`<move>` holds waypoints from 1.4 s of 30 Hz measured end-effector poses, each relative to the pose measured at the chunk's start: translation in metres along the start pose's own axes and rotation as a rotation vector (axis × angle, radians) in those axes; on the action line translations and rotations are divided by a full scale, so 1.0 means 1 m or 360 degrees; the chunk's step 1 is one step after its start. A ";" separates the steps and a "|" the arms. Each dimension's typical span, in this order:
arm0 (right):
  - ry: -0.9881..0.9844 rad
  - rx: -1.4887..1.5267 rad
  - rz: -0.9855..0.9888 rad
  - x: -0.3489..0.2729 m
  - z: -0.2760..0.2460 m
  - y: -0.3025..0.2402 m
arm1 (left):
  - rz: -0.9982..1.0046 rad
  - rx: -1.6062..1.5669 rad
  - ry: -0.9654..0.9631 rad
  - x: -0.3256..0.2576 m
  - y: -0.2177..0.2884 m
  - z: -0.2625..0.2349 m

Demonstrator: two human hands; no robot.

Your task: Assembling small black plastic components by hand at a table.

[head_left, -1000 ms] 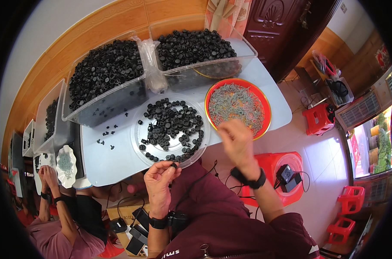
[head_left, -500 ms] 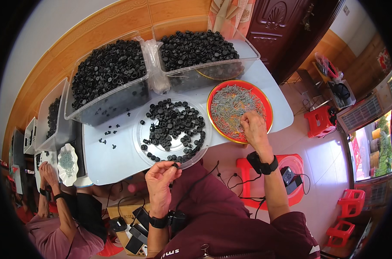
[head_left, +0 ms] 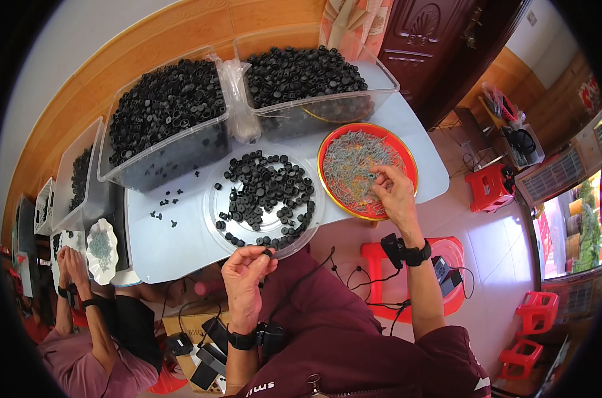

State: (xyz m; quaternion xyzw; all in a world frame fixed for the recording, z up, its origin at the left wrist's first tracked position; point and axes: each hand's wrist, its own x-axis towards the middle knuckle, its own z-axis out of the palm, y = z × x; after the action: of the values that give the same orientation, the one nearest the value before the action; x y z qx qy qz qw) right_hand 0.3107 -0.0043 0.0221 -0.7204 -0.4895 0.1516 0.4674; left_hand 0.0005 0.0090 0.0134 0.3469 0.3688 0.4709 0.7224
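My left hand (head_left: 246, 282) pinches a small black plastic part (head_left: 267, 253) between thumb and fingers at the near rim of a round clear tray (head_left: 323, 199). Many black round parts (head_left: 267, 192) like it are heaped and scattered in that tray. To the right, my right hand (head_left: 395, 192) is over a red round tray with a golden rim (head_left: 412, 156). Thin grey screw-like pieces (head_left: 350, 156) cover its bottom. The thumb and index finger of my right hand are curled in close to these pieces; what lies between the fingertips is too small to make out.
Two clear bins (head_left: 165, 142) (head_left: 327, 103) full of black parts stand along the back of the pale table (head_left: 161, 249). Loose black bits (head_left: 175, 199) lie left of the round tray. A co-worker's hands (head_left: 72, 265) are at far left, beside a white scalloped dish (head_left: 103, 268). A red stool (head_left: 374, 265) stands below.
My right hand has shifted slightly up over the grey pieces, its index finger more stretched out. The left hand keeps its pinch on the black part, almost unmoved.
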 end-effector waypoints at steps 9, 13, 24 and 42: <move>-0.0461 0.0964 0.0420 -0.041 0.021 -0.052 | -0.0185 -0.0409 -0.0241 -0.002 0.000 -0.003; -0.0813 0.1235 0.0386 -0.071 0.047 -0.085 | -0.0220 -0.0552 -0.0360 -0.004 -0.001 -0.006; -0.0762 0.0858 -0.0092 -0.086 0.079 -0.110 | -0.0214 -0.0520 -0.0351 -0.009 0.000 -0.010; -0.0454 0.0609 -0.0343 -0.099 0.080 -0.116 | -0.0085 -0.0383 -0.0250 -0.013 -0.001 -0.003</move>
State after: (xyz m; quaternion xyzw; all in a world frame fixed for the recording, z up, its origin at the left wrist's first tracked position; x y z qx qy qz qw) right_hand 0.1441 -0.0363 0.0524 -0.5339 -0.5867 0.2909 0.5349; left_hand -0.0056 -0.0033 0.0132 0.2838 0.2610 0.4637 0.7977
